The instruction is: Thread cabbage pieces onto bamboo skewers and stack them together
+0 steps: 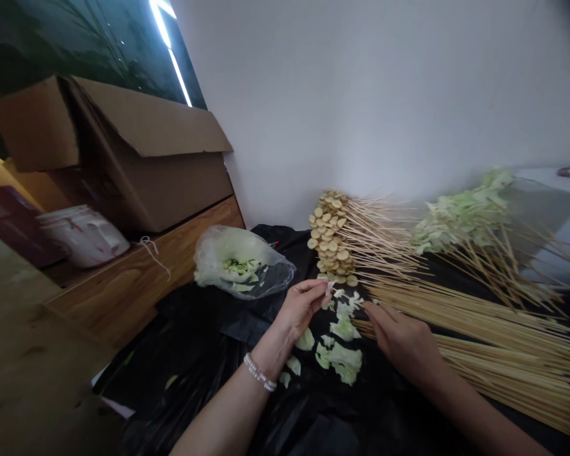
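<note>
My left hand [301, 307] pinches a small pale piece of cabbage leaf [330, 288] between its fingertips. Torn cabbage pieces [337, 358] lie scattered on black plastic sheeting [185, 329] below it. My right hand [401, 339] sits to the right, its fingers over the ends of long bamboo skewers [498, 342]. Whether it grips one, I cannot tell. Above the hands lie skewers threaded with round tan slices [330, 237]. Further right is a heap of skewered cabbage leaves [460, 218]. A beaded bracelet [259, 372] circles my left wrist.
A clear plastic bag of cabbage [240, 263] lies left of my hands. Beyond it, a large cardboard box [137, 152] and a white bucket [83, 234] stand on a wooden ledge [123, 285]. A white wall [361, 95] rises behind the sheeting.
</note>
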{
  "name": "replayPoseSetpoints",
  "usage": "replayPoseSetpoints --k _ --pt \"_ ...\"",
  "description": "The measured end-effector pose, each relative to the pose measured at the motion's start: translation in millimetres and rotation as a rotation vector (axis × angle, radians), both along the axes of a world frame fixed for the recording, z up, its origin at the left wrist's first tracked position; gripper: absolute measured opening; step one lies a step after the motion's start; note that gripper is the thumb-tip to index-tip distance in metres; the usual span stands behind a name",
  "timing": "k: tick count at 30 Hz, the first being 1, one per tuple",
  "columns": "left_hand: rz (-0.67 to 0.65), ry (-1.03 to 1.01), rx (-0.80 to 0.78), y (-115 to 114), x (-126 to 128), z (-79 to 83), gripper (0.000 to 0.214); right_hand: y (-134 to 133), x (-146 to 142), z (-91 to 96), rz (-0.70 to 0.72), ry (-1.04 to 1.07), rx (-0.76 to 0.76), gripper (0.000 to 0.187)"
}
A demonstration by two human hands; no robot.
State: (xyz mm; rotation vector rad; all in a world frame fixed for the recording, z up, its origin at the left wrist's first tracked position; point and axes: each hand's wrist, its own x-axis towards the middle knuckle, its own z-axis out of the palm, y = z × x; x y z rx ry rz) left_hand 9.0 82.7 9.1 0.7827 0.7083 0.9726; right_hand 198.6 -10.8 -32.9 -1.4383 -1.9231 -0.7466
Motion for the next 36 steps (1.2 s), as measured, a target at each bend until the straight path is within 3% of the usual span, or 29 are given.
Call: replayPoseSetpoints --k 14,36 --pt "-0.018 -0.029 0.034 4 -1 4.7 0.05 -1 -3 5.8 0.05 0.024 -0.003 0.029" --pt "-0.147 0.062 0.037 2 -7 11.2 0.055 -3 -6 2.4 0.147 0.052 0.002 0.029"
